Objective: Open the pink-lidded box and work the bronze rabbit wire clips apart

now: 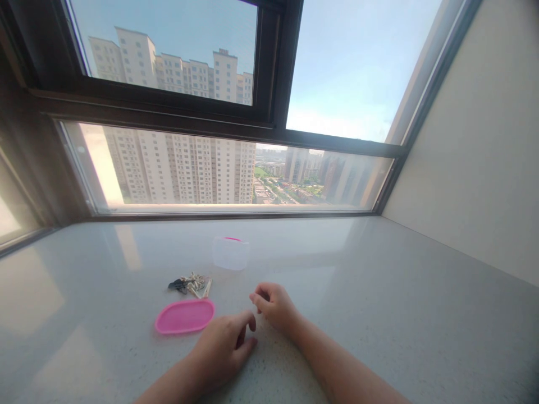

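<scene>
Okay so there are two bare hands over a pale speckled windowsill [400, 303], close together but with a bit of a gap between them. The left hand [225, 342] is the nearer one, back of the hand up, index finger hooked over and thumb poking out below it with clear space between the two, so I'd call that loosely open. The right hand [275, 306] sits slightly farther out, fingers curled in and thumb up near the index finger; honestly can't tell if the fingertips are closed together or pinching something small. Just left of the left hand is a pink oval lid [185, 317], lying flat, and the hand overlaps its right end from this angle, so I can't say if they're actually touching. Right behind the lid there's a small pile of black and silvery bits [193, 284], maybe keys or clips, too small to be sure. Farther back and a little to the right, near the middle of the sill, is a see-through plastic container [231, 255] standing on its own, with a thin pink strip [232, 239] showing along the top. Behind everything is a dark brown window frame [269, 62] with tall apartment blocks [181, 168] outside, and a plain pale wall [475, 140] on the right.
</scene>
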Available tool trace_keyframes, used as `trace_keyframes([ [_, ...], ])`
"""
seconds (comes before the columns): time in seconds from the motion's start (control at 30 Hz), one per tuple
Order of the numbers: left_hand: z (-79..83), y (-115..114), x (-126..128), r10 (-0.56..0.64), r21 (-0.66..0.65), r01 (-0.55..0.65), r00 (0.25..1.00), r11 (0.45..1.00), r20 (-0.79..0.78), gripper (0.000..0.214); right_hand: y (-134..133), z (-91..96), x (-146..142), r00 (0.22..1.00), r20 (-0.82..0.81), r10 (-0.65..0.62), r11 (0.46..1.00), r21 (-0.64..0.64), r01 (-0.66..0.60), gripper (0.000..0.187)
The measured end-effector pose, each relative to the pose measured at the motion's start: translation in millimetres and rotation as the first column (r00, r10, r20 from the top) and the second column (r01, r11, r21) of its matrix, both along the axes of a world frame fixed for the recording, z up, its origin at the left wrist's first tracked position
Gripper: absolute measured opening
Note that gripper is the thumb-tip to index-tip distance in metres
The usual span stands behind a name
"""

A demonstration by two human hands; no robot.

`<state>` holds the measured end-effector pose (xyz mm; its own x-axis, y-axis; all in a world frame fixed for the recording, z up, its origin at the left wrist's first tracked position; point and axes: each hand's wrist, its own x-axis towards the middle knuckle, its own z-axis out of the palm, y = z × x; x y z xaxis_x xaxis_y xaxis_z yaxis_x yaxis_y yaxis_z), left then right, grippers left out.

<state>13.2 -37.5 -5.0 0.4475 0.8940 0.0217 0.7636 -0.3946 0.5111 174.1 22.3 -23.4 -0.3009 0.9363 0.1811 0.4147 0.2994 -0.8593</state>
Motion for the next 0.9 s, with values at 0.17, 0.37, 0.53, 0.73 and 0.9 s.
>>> trace_keyframes([
  [0.17, -2.7, 0.1, -1.3, -0.025, 0.029, 0.024, 1.000, 0.999, 0.009, 0.012, -1.0, 1.0, 0.2, 1.000, -0.002, -0.003, 1.000, -0.001, 0.003, 0.024],
  [0.37, -2.1, 1.6, -1.1, -0.027, 0.034, 0.027, 0.999, 0.999, 0.016, 0.011, -1.4, 0.4, 0.0, 1.000, -0.006, -0.001, 1.000, 0.005, 0.001, 0.023],
  [0.53, -0.8, 1.8, -0.7, -0.029, 0.036, 0.029, 0.999, 0.999, 0.016, 0.011, -1.6, 1.1, -0.5, 1.000, -0.006, 0.000, 1.000, 0.007, 0.001, 0.024],
  [0.73, -0.1, 1.4, -0.9, -0.031, 0.035, 0.030, 0.999, 0.999, 0.018, 0.011, -1.3, 1.8, -0.8, 1.000, -0.009, -0.003, 1.000, 0.010, 0.003, 0.024],
  [0.9, -1.2, 2.0, -0.9, -0.031, 0.042, 0.030, 0.999, 0.999, 0.016, 0.012, 0.9, -1.1, 0.0, 1.000, -0.006, -0.005, 1.000, 0.011, 0.005, 0.023],
])
